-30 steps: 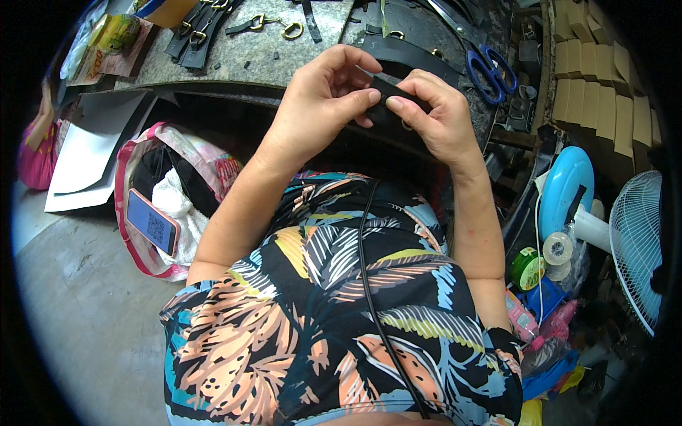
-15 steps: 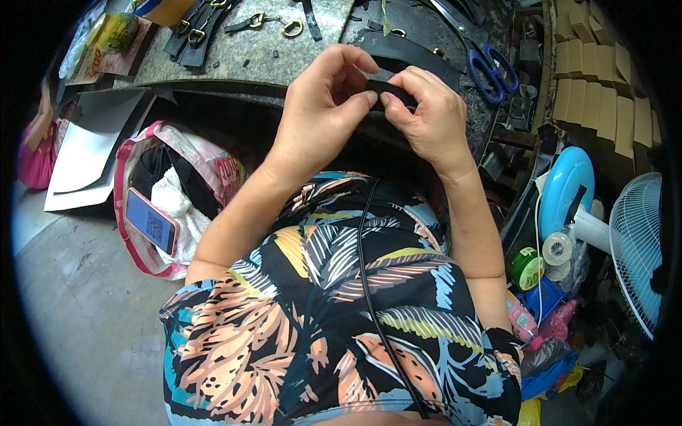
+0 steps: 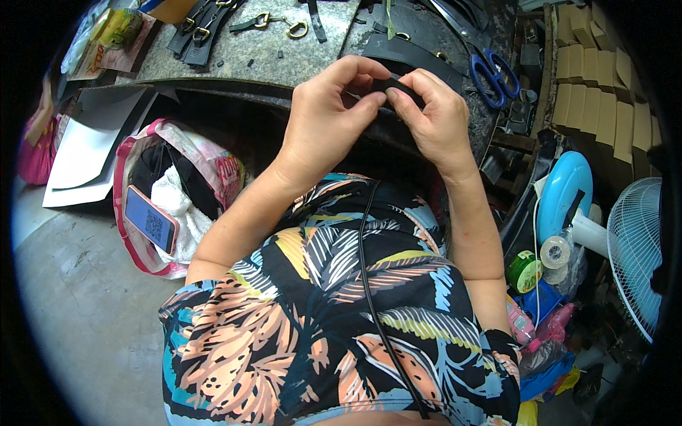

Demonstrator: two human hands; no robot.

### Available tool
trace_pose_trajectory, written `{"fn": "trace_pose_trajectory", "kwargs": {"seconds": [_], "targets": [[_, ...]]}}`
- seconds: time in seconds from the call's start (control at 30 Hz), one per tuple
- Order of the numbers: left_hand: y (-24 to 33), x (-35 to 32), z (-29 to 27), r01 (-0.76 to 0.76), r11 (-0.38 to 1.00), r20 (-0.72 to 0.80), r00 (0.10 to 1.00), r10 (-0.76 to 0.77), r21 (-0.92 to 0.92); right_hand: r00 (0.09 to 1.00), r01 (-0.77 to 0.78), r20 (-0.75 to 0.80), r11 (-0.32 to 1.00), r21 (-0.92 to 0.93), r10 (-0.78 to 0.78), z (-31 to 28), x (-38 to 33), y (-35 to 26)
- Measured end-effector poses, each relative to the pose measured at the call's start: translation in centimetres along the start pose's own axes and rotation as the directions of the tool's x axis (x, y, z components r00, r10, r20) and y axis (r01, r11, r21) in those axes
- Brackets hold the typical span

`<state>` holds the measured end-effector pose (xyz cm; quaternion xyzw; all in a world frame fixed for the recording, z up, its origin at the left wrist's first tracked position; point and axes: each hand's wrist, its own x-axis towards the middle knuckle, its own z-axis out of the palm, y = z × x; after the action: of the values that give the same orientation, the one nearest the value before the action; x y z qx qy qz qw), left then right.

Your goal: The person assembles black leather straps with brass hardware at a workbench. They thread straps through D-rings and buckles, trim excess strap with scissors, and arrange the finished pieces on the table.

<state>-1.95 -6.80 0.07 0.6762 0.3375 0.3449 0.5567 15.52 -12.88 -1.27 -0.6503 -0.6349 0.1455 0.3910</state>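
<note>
Above the bench's near edge, my left hand [image 3: 328, 117] and my right hand [image 3: 439, 126] meet. Both are closed on a short black strap [image 3: 399, 86], pinched between thumbs and fingers; much of it is hidden by the fingers. Just beyond them lies a wider black leather band [image 3: 410, 58] with brass-coloured fittings. Blue-handled scissors [image 3: 495, 79] rest to the right of it. Farther left on the bench are a thin black strap with a brass clasp and ring [image 3: 267, 24] and several dark straps with buckles [image 3: 202, 34].
The grey bench top [image 3: 234, 57] carries small black scraps. To my left, a pink-edged bag [image 3: 125, 231] holds a phone [image 3: 151, 220] and white cloth. On my right stand a fan [image 3: 634, 259], tape rolls [image 3: 555, 251] and stacked cardboard boxes [image 3: 595, 106].
Both hands have shifted slightly lower in the view and a little right, still pinching the black strap. The bench items appear slightly shifted with the view.
</note>
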Motion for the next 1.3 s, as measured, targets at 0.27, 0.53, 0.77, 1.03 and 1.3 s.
{"fn": "trace_pose_trajectory", "kwargs": {"seconds": [0.27,0.53,0.77,1.03,1.3], "targets": [[-0.5,0.5,0.4,-0.101,0.992,-0.05,0.993,0.105,0.072,0.951,-0.301,0.176,0.896,0.325,0.256,-0.8,-0.1,0.3],[-0.4,1.3,-0.7,0.191,0.929,0.079,0.981,-0.175,-0.315,0.995,0.011,-0.104,0.988,0.156,0.005,-1.0,-1.0,-0.9],[0.0,0.9,-1.4,0.302,0.796,0.169,0.953,-0.251,-0.525,0.957,0.205,-0.169,0.96,-0.193,-0.238,-2.5,0.0,0.5],[-0.3,-0.1,-1.4,0.332,0.767,0.195,0.943,-0.269,-0.549,0.988,-0.134,-0.047,0.68,-0.721,0.144,-10.7,0.8,4.5],[-0.6,-0.6,-2.0,0.379,0.746,0.237,0.925,-0.296,-0.547,0.9,-0.281,0.099,0.741,-0.61,0.424,-13.2,1.5,4.5]]}}
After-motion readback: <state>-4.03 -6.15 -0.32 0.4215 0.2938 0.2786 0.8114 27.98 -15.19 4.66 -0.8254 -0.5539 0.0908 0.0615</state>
